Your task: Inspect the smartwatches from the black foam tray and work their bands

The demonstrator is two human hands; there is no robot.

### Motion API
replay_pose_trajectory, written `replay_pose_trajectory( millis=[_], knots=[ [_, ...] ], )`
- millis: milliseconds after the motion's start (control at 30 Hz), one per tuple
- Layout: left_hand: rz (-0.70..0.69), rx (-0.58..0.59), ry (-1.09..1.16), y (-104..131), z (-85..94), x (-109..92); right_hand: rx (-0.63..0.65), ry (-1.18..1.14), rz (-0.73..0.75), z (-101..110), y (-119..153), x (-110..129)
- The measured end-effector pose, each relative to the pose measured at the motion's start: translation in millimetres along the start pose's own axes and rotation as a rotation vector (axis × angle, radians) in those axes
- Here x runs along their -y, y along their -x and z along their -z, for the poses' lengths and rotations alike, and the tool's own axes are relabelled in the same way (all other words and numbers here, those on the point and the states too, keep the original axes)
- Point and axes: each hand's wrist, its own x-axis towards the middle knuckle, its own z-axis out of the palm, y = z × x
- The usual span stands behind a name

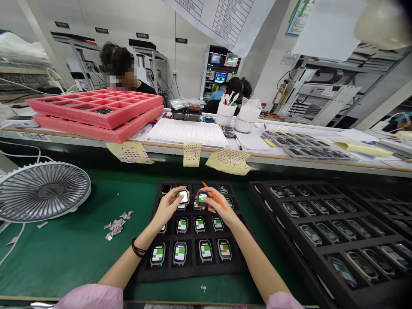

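Between the thumb and fingers of my left hand (167, 210) is a smartwatch (183, 196) with a bright white screen. My right hand (223, 208) grips a second smartwatch (202, 198) showing green and white blocks, and a thin orange stick (212, 192) also sits in its fingers. Both hands hover over the far half of a black foam tray (193, 275). Rows of smartwatches, most with lit green and white screens, lie in its compartments; one near watch (224, 249) also shows a red block. My hands and forearms cover some compartments.
A white fan (48, 191) stands left, near small paper scraps (116, 226). Black trays of watches (322, 270) are stacked right. The raised shelf bears red foam trays (96, 109), papers (188, 132) and a pen cup (225, 113). People sit beyond it.
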Motion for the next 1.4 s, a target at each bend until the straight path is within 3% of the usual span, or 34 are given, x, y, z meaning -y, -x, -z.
replay_pose_trajectory(
  millis=[400, 600, 967, 1233, 1400],
  knots=[
    [0.111, -0.021, 0.039, 0.9, -4.3, -9.0, 0.017, -0.021, 0.023, 2.0, -5.5, -7.7],
    [0.103, -0.006, 0.023, 0.3, -2.3, -5.6, 0.055, 0.013, 0.049, 2.1, -4.3, -8.9],
    [0.047, 0.079, 0.015, -0.2, -2.9, -3.8, 0.006, -0.014, 0.071, 4.8, -7.6, -14.0],
    [0.077, 0.060, -0.021, 0.5, 1.3, -0.1, -0.014, -0.004, 0.046, 4.7, -8.3, -13.0],
    [0.045, 0.087, -0.012, -1.9, 0.7, 5.8, 0.031, 0.011, 0.062, 5.4, -8.0, -14.9]
  ],
)
